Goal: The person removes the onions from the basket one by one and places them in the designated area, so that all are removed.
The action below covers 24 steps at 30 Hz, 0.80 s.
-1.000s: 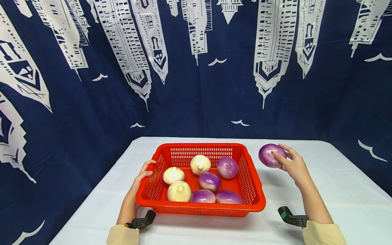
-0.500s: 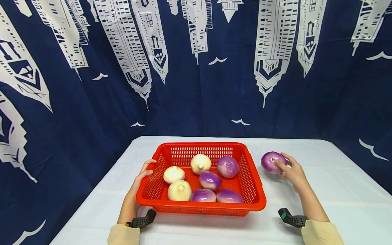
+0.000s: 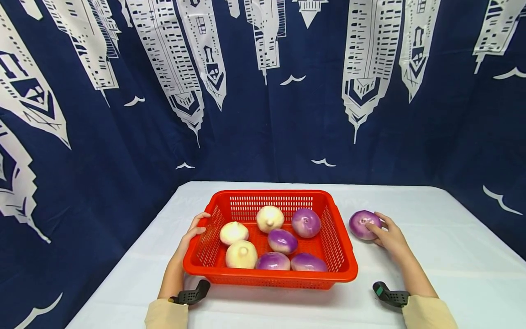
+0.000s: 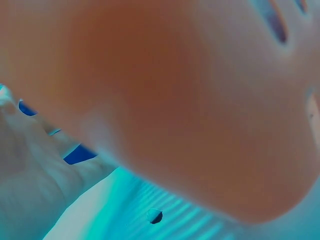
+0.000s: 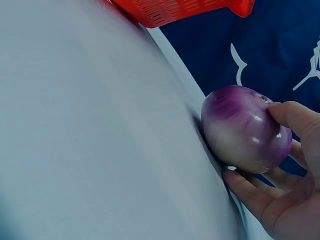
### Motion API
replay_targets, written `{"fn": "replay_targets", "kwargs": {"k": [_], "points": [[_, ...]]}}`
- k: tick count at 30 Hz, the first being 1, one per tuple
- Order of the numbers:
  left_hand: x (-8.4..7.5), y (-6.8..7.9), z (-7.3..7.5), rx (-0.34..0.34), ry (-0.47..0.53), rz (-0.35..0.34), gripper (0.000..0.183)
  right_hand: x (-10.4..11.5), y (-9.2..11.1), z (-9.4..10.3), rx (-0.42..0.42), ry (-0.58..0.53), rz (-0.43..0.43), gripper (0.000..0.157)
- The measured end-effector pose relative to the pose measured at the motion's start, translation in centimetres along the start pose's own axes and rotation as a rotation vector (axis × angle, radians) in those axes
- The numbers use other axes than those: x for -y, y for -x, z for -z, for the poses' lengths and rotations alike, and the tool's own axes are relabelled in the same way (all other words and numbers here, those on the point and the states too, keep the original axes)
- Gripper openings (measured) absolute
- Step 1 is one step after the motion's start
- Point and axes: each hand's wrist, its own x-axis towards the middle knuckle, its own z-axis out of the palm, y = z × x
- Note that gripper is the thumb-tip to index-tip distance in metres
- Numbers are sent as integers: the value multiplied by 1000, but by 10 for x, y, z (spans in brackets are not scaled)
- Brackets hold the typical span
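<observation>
In the head view my right hand [image 3: 390, 235] holds a purple turnip [image 3: 364, 224] low at the table, right of the basket. The right wrist view shows that turnip [image 5: 245, 129] between thumb and fingers, its lower side pale, at the table surface. My left hand [image 3: 186, 242] grips the left rim of the red plastic basket [image 3: 269, 276], its fingertips bent over the edge. Inside lie several turnips, among them a purple one [image 3: 306, 223] at the back right and a white one [image 3: 241, 255] at the front. Blurred skin covers most of the left wrist view.
A white cloth covers the table [image 3: 452, 256], which ends at a dark blue curtain [image 3: 263, 151] printed with white buildings and birds. Each wrist bears a black camera mount, the left one [image 3: 191, 294] near the basket's front corner.
My right hand has lowered the purple turnip from above the table down to its surface, right of the basket. The left hand and the basket stay in place.
</observation>
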Motion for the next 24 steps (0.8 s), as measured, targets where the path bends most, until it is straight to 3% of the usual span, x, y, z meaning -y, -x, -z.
{"fn": "replay_targets", "kwargs": {"k": [9, 15, 24], "points": [[-3, 1, -2, -10, -21, -2, 40, 6, 4, 2, -9, 58, 21, 77], [0, 0, 0, 10, -29, -42, 40, 13, 7, 7, -15, 44, 68, 75], [2, -2, 3, 11, -43, -54, 39, 27, 10, 13, -93, 72, 131, 74]]}}
